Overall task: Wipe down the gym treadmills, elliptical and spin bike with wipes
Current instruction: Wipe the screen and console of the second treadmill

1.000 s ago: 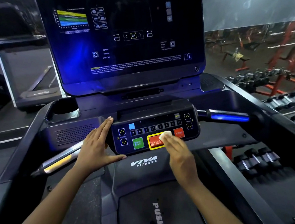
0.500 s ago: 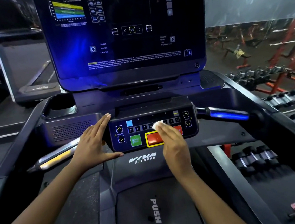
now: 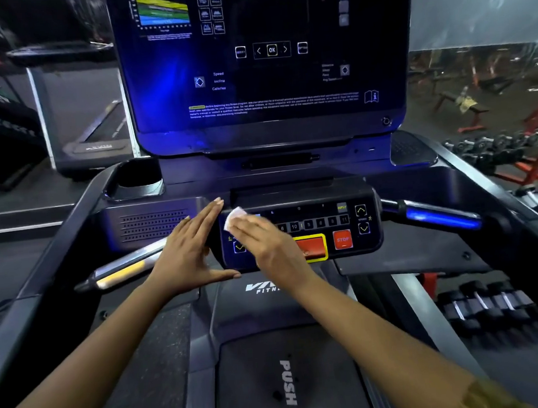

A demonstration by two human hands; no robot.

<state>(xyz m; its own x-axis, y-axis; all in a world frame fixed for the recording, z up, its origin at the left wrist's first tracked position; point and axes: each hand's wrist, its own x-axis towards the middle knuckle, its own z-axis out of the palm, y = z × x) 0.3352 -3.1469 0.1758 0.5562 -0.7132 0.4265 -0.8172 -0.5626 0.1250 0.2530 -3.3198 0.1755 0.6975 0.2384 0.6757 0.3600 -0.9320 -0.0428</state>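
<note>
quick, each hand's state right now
Left hand: open, straight fingers against the button panel.
Right hand: open, fingers pressing a wipe onto the panel.

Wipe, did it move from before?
Yes. The wipe slid left and up across the keypad, away from the STOP button, toward the left hand.

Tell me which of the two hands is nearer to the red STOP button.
Right. The right hand presses a wipe on the control panel, left of the STOP button; the left hand rests against its left edge, farther away.
</note>
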